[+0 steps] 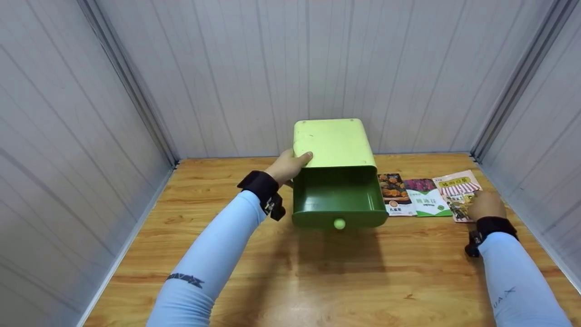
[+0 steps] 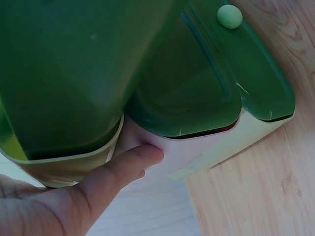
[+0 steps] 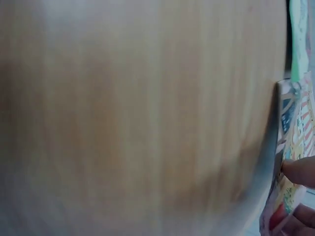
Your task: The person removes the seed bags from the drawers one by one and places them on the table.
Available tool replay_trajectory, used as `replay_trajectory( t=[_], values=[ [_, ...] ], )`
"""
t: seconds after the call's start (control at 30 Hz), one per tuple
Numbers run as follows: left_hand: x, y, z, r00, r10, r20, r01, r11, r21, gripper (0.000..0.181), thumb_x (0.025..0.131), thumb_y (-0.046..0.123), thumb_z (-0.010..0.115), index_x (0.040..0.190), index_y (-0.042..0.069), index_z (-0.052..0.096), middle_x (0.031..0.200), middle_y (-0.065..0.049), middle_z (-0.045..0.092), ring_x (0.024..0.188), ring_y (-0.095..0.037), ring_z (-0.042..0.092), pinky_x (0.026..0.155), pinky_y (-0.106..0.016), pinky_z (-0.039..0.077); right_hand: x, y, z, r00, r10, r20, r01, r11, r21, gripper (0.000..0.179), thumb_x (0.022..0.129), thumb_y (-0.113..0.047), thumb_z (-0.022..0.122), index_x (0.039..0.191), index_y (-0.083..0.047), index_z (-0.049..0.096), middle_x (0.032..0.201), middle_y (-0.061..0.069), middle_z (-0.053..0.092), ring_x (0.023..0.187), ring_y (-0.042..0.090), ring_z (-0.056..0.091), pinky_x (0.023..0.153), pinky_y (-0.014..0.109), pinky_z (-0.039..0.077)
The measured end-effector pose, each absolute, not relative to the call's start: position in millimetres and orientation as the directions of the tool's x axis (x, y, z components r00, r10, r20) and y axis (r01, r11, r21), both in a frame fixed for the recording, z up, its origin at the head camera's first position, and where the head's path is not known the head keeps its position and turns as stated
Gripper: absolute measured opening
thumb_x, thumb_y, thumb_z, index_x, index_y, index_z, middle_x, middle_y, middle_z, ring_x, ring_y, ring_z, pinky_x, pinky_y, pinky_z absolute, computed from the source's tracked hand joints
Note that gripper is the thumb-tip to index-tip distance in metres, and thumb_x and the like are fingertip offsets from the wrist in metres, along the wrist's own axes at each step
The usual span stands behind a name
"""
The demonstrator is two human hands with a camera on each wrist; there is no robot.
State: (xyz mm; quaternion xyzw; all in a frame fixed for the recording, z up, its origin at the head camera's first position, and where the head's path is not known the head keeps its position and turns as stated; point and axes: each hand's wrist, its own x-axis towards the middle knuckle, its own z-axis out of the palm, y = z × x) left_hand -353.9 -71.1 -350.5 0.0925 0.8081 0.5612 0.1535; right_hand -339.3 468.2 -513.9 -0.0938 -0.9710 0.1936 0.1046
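Note:
In the head view a light-green drawer unit [image 1: 335, 141] stands mid-table with its top dark-green drawer [image 1: 338, 219] pulled out, the inside showing bare. My left hand [image 1: 286, 166] holds the unit's left side, thumb over the top edge. Beneath that drawer, the left wrist view shows closed lower drawers [image 2: 192, 88], one with a pale round knob [image 2: 230, 16]. Far to the right, my right hand [image 1: 488, 206] pinches the near right edge of a seed packet [image 1: 455, 185] with a striped awning print. Its thumb [image 3: 299, 171] lies on the packet's face.
Two more seed packets lie between the unit and the striped one: an orange-flower packet [image 1: 394, 187] and a white-and-green packet [image 1: 426, 202]. Pale panel walls [image 1: 227, 81] enclose the wooden table [image 1: 218, 213] at the back and on both sides.

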Motion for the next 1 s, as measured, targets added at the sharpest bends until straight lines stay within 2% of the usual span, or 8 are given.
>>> replay_trajectory(
  t=[0.07, 0.13, 0.2, 0.33, 0.5, 0.7, 0.9, 1.0],
  values=[
    [-354, -70, -350, -0.935, 0.323, -0.149, -0.028, 0.351, 0.936, 0.041, 0.104, 0.040, 0.046, 0.129, 0.008, 0.047, 0.118, -0.022, 0.061, 0.103, -0.036, 0.064, 0.083, -0.059, 0.052, -339, 471, -517, -0.970, 0.200, 0.141, 0.132, 0.914, -0.385, 0.013, 0.079, 0.007, 0.052, 0.083, 0.010, 0.064, 0.075, 0.028, 0.060, 0.065, 0.038, 0.053, 0.053, 0.045, 0.042],
    [-354, -70, -350, -0.934, 0.324, -0.152, -0.029, 0.355, 0.934, 0.040, 0.104, 0.040, 0.046, 0.127, 0.007, 0.048, 0.118, -0.023, 0.060, 0.103, -0.037, 0.064, 0.084, -0.059, 0.052, -338, 473, -519, -0.977, 0.187, 0.102, 0.137, 0.918, -0.373, 0.011, 0.080, 0.006, 0.053, 0.080, 0.008, 0.064, 0.075, 0.027, 0.062, 0.068, 0.041, 0.055, 0.056, 0.047, 0.044],
    [-353, -70, -350, -0.933, 0.325, -0.156, -0.029, 0.362, 0.932, 0.040, 0.104, 0.040, 0.046, 0.125, 0.007, 0.049, 0.119, -0.024, 0.060, 0.104, -0.037, 0.064, 0.083, -0.057, 0.053, -336, 473, -520, -0.982, 0.172, 0.078, 0.134, 0.924, -0.358, 0.018, 0.082, 0.005, 0.054, 0.091, 0.010, 0.068, 0.088, 0.032, 0.065, 0.078, 0.048, 0.058, 0.065, 0.054, 0.049],
    [-354, -71, -351, -0.933, 0.328, -0.152, -0.021, 0.369, 0.929, 0.039, 0.104, 0.040, 0.045, 0.123, 0.006, 0.050, 0.119, -0.025, 0.061, 0.103, -0.037, 0.065, 0.077, -0.052, 0.057, -335, 472, -518, -0.987, 0.158, 0.006, 0.147, 0.934, -0.325, 0.036, 0.085, 0.002, 0.052, 0.118, 0.014, 0.061, 0.112, 0.039, 0.059, 0.095, 0.057, 0.056, 0.080, 0.063, 0.048],
    [-355, -70, -353, -0.934, 0.327, -0.143, -0.019, 0.354, 0.935, 0.040, 0.103, 0.041, 0.046, 0.127, 0.009, 0.047, 0.118, -0.022, 0.060, 0.101, -0.036, 0.065, 0.073, -0.049, 0.057, -335, 472, -515, -0.990, 0.121, -0.076, 0.138, 0.945, -0.297, 0.042, 0.091, -0.007, 0.045, 0.125, 0.016, 0.053, 0.120, 0.042, 0.053, 0.099, 0.058, 0.054, 0.084, 0.063, 0.047],
    [-356, -68, -352, -0.933, 0.334, -0.137, -0.010, 0.354, 0.935, 0.041, 0.104, 0.040, 0.045, 0.130, 0.009, 0.045, 0.123, -0.024, 0.057, 0.105, -0.038, 0.063, 0.074, -0.051, 0.057, -336, 478, -520, -0.990, 0.072, -0.121, 0.108, 0.939, -0.326, 0.055, 0.097, -0.019, 0.037, 0.134, 0.022, 0.038, 0.129, 0.048, 0.040, 0.113, 0.064, 0.043, 0.093, 0.069, 0.040],
    [-358, -65, -352, -0.928, 0.346, -0.138, -0.006, 0.357, 0.934, 0.043, 0.104, 0.041, 0.045, 0.133, 0.010, 0.044, 0.125, -0.023, 0.056, 0.108, -0.037, 0.062, 0.078, -0.053, 0.056, -336, 484, -522, -0.986, 0.094, -0.134, 0.137, 0.922, -0.361, 0.060, 0.098, -0.021, 0.039, 0.138, 0.023, 0.029, 0.133, 0.049, 0.033, 0.118, 0.065, 0.036, 0.099, 0.070, 0.035],
    [-356, -65, -344, -0.907, 0.377, -0.189, -0.049, 0.351, 0.935, 0.045, 0.105, 0.039, 0.043, 0.136, 0.007, 0.041, 0.131, -0.026, 0.053, 0.115, -0.039, 0.058, 0.085, -0.058, 0.053, -335, 485, -520, -0.986, 0.093, -0.136, 0.138, 0.917, -0.375, 0.065, 0.098, -0.023, 0.041, 0.141, 0.024, 0.024, 0.135, 0.050, 0.030, 0.121, 0.065, 0.033, 0.100, 0.070, 0.033]
  ],
)
